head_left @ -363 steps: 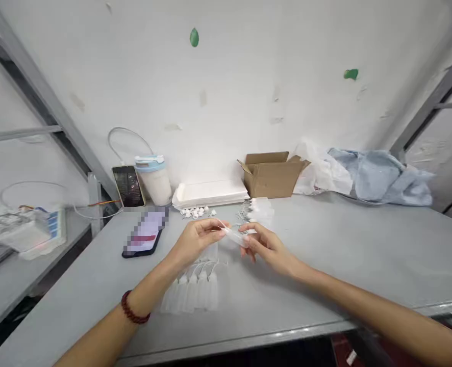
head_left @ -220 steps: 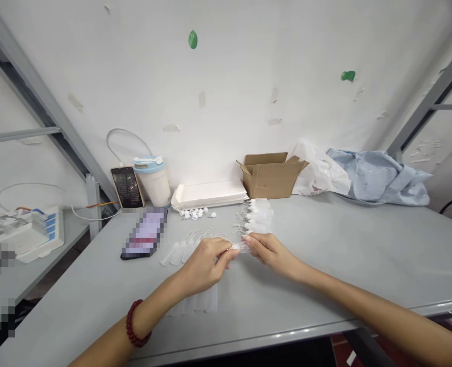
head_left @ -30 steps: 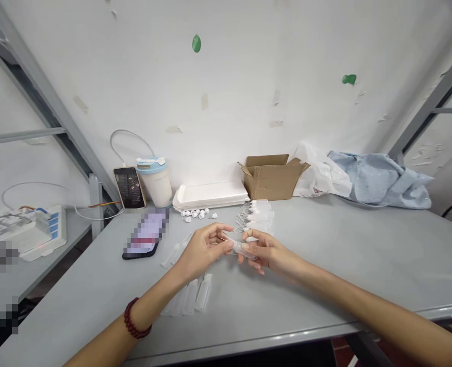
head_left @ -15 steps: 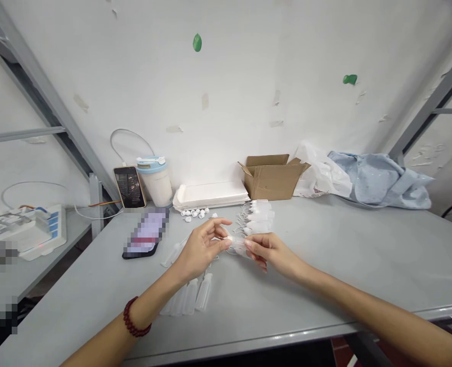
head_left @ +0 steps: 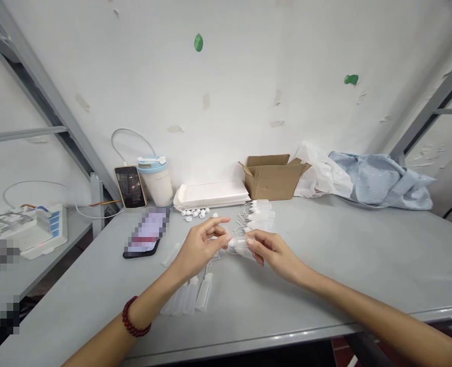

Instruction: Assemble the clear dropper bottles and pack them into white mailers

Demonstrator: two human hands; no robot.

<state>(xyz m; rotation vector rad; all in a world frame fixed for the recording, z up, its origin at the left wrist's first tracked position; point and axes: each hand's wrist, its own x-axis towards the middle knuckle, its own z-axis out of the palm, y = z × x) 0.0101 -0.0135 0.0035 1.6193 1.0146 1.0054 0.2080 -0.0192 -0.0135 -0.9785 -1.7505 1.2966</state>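
A small clear plastic bottle [head_left: 240,242] lies sideways between my two hands, above the table. My left hand [head_left: 203,244] is closed in a pinch on the white cap [head_left: 230,243] at its left end. My right hand [head_left: 269,250] pinches the bottle's right end between thumb and index finger. Just beyond my hands is a row of capped bottles [head_left: 259,216] with thin white cords. Several more clear bottles [head_left: 190,296] lie near my left forearm, and another clear bottle [head_left: 170,255] is partly hidden behind that hand.
Several loose white caps [head_left: 195,213] sit before a stack of white trays [head_left: 214,194]. Along the wall are a cardboard box [head_left: 274,181], a white plastic bag [head_left: 321,173], blue cloth [head_left: 382,178], a cup [head_left: 157,183] and an upright phone [head_left: 130,187]. Another phone [head_left: 147,232] lies flat.
My right hand's lower fingers have curled in slightly, and more of the bottle shows between my hands. Both hands keep their pinch at nearly the same place.
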